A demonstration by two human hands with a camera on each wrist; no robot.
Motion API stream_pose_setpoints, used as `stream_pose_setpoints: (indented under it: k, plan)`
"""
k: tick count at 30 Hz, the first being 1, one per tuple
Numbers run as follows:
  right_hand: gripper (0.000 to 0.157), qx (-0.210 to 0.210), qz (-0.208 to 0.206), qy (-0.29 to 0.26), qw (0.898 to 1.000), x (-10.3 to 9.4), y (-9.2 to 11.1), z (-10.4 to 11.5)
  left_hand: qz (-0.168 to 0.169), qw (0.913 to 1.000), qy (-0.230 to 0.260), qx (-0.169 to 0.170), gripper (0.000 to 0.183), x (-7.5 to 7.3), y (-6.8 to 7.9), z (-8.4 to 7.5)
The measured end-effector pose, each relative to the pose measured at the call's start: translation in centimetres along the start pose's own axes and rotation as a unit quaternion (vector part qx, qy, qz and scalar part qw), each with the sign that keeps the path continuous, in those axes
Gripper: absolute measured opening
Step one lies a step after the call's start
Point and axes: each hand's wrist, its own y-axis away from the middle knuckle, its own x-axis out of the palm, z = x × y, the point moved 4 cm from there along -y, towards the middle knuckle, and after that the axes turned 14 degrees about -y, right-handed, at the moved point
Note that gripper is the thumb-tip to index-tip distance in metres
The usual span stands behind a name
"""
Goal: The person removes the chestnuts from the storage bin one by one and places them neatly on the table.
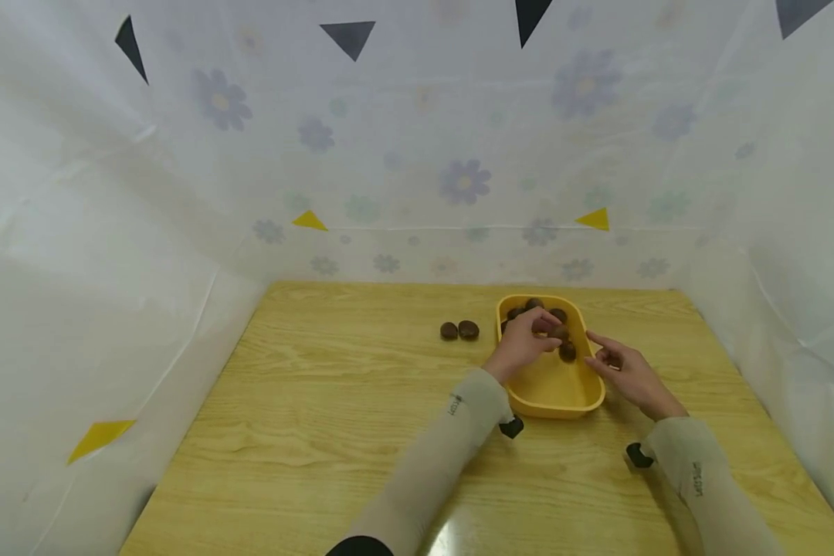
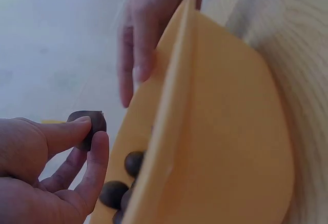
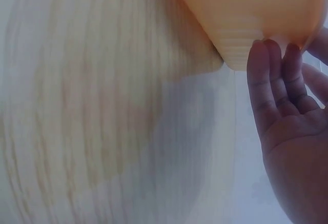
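My left hand (image 1: 523, 344) is over the yellow tray (image 1: 549, 411), pinching a chestnut (image 2: 98, 124) between thumb and fingers. Several dark brown chestnuts (image 2: 114, 194) lie inside at the tray's far end, partly hidden by the left hand in the head view. Another chestnut (image 1: 567, 352) sits just below the held one in that view. At the tray's right side, my right hand (image 1: 632, 376) rests its fingertips against the outer wall, the fingers (image 3: 260, 78) extended. Two chestnuts (image 1: 469, 330) lie side by side on the table, left of the tray.
The wood-grain table (image 1: 306, 432) extends left and in front of the tray. A pale flowered sheet (image 1: 403, 177) hangs behind it and along both sides, marked with yellow triangles (image 1: 310, 221) and dark ones.
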Motion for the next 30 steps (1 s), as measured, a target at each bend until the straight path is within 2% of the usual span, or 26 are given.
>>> stream_pose_setpoints:
  k: [6, 11, 16, 19, 30]
  plan:
    - [0.066, -0.008, -0.002, 0.002, 1.000, -0.1, -0.1, 0.1, -0.027, 0.9995, 0.018, 0.000, 0.023, -2.8, 0.0, 0.9]
    - [0.067, -0.010, 0.003, -0.005, 1.000, 0.0, -0.1, 0.0, -0.044, 0.9979, 0.046, -0.012, 0.026, -5.1, 0.2, 2.6]
    - [0.066, -0.009, 0.000, 0.003, 1.000, -0.1, 0.2, 0.2, -0.068, 0.9966, 0.040, -0.025, 0.026, -7.1, 0.3, 4.2]
    - [0.066, -0.008, -0.003, 0.003, 1.000, -0.2, 0.2, 0.3, -0.081, 0.9945, 0.063, -0.020, 0.026, -8.3, 0.4, 4.9]
    - [0.065, -0.011, -0.002, -0.001, 1.000, -0.3, 0.3, 0.2, -0.117, 0.9895, 0.073, -0.044, 0.030, -12.4, 2.1, 8.1]
